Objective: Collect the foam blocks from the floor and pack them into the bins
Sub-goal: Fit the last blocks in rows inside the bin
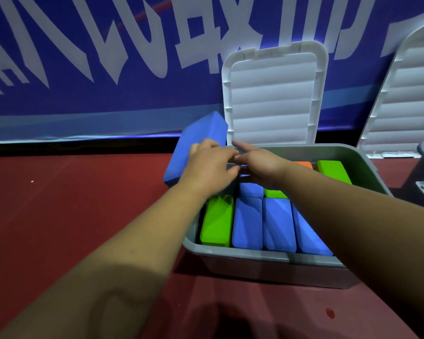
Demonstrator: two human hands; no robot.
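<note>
Forearms reach over the grey bin (255, 257); left hand (207, 165) grips a tilted blue foam block (194, 143) at its far-left corner, right hand (257, 163) loose-fingered beside: best turn it on edge, matching the packed rows.

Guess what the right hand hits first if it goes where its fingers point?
Probably the left hand, which holds a blue block right in front of it, though depth is unclear.

Dim, bluish light; wide-angle bending at edges; both hands motion-blurred; dark shadow at bottom
</note>
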